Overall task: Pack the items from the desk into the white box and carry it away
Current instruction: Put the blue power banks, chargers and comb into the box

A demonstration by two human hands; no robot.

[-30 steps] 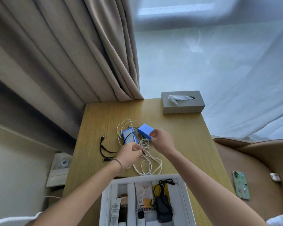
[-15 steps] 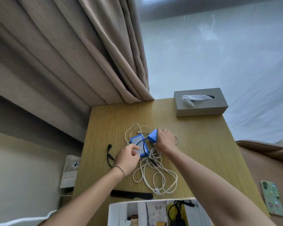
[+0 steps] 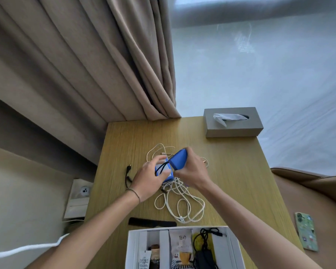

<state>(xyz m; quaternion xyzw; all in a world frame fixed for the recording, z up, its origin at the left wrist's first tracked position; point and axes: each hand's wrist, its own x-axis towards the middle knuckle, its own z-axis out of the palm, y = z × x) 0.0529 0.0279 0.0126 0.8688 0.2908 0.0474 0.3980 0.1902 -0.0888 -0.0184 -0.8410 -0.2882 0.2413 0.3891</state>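
Left hand: the left hand point(image 3: 150, 178) curls round a flat blue device point(image 3: 163, 171) with a pale face, thumb on its near edge and fingers over the far edge, holding it just above the desk.

Right hand: the right hand point(image 3: 190, 171) grips a second blue block point(image 3: 179, 159), tilted up on edge, fingers wrapped over its far side. The two blue pieces touch or nearly touch at one corner.

Black lead: a thin black lead point(image 3: 162, 167) crosses the pale face of the flat device; where it ends I cannot tell.

White cable: a loose tangle of white cable point(image 3: 179, 204) lies on the desk point(image 3: 231, 171) under and in front of both hands, loops trailing towards the box.

Box: the white box point(image 3: 184, 247) sits open at the near edge of the desk, divided into compartments, with a printed packet point(image 3: 180, 247) in the middle one and a black charger with coiled lead point(image 3: 204, 251) to its right.

Comb: a black comb point(image 3: 152, 223) lies flat just beyond the box.

Small black cable: a short black cable point(image 3: 128, 176) lies left of the hands.

Tissue box: a grey tissue box point(image 3: 233, 123) stands at the far right corner.

Phone: a green-cased phone point(image 3: 306, 231) rests on the brown seat to the right, off the desk.
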